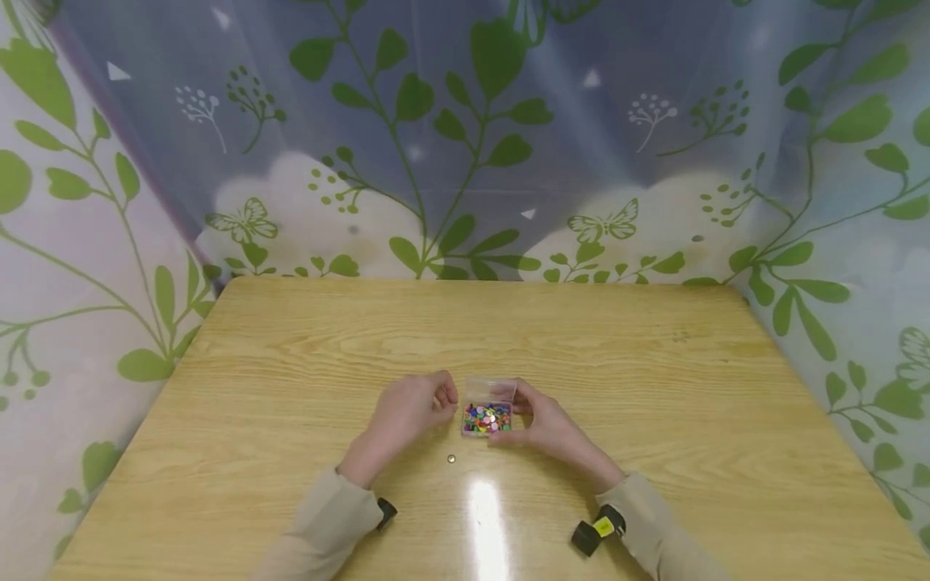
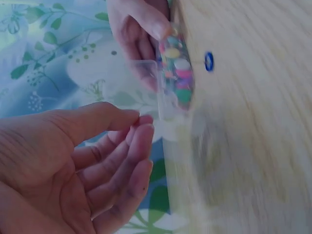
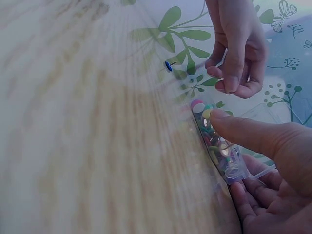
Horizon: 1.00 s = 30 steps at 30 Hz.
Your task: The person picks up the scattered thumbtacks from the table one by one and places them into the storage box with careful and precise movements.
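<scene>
A small clear plastic box (image 1: pixel 475 433) of colourful thumbtacks (image 1: pixel 488 418) sits on the table with its transparent lid (image 1: pixel 479 387) raised. My right hand (image 1: pixel 548 424) holds the box at its right side, the thumb along the front and the fingers behind. My left hand (image 1: pixel 414 410) hovers just left of the box, its fingers loosely bent. In the left wrist view, that hand's thumb meets the index fingertip, and nothing shows between them. One loose thumbtack (image 1: pixel 451 458) lies in front of the box; the right wrist view shows this tack (image 3: pixel 168 67) as blue with its pin sticking out.
The wooden table (image 1: pixel 291 339) extends around both hands. A leaf-patterned curtain (image 1: pixel 450 161) hangs along its back and sides. Each wrist wears a black strap device, the right one (image 1: pixel 599 528) with a yellow label. Light glares off the table's front (image 1: pixel 487 524).
</scene>
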Each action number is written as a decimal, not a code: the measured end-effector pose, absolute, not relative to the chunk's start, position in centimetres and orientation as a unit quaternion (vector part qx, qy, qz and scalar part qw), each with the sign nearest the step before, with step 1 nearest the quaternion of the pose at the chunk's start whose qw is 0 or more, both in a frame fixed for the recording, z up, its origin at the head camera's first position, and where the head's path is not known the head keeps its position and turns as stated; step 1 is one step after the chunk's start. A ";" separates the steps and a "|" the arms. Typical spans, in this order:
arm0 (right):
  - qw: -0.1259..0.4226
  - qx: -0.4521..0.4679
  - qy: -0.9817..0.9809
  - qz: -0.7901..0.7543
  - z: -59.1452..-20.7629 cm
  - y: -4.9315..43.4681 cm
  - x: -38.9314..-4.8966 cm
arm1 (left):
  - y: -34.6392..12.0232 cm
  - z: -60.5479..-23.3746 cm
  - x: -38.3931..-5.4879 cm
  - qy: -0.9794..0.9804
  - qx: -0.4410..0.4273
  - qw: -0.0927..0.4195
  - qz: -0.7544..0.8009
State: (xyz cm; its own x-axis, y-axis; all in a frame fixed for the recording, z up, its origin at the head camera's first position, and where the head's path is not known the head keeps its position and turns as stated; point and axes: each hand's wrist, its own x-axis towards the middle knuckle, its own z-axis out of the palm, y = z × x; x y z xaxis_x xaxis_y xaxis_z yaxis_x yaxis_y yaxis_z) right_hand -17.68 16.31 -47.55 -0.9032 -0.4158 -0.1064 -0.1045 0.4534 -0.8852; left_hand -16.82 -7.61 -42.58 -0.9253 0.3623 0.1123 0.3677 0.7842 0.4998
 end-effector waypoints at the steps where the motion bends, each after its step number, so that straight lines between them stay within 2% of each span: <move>1: 0.155 -0.156 0.838 -0.499 -47.5 16.3 -17.7 | -7.4 -42.5 -16.7 -0.941 -0.204 0.004 -0.270; 9: 0.150 -0.175 0.835 -0.500 -47.8 16.3 -17.9 | -6.0 -42.5 -16.3 -0.923 -0.249 -0.003 -0.292; 20: 0.138 -0.182 0.840 -0.491 -47.7 16.3 -17.8 | -7.5 -41.8 -15.4 -0.932 -0.230 -0.006 -0.279; 22: 0.136 -0.182 0.843 -0.487 -47.6 16.3 -17.8 | -7.9 -41.9 -15.2 -0.933 -0.239 -0.018 -0.267; 28: 0.145 -0.165 0.845 -0.487 -47.4 16.3 -17.7 | -8.5 -43.0 -14.4 -0.927 -0.252 -0.100 -0.260; 30: 0.147 -0.162 0.845 -0.488 -47.4 16.3 -17.6 | -8.4 -43.4 -14.3 -0.925 -0.255 -0.109 -0.259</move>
State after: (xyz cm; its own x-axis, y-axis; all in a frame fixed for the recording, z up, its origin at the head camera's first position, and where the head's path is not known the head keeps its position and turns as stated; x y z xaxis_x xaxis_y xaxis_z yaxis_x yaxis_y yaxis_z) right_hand -17.65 16.29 -47.36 -0.9043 -0.4173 -0.0897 -0.1308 0.4709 -0.8724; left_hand -14.31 -8.40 -43.39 -0.8459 0.5288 -0.0690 0.4164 0.7357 0.5341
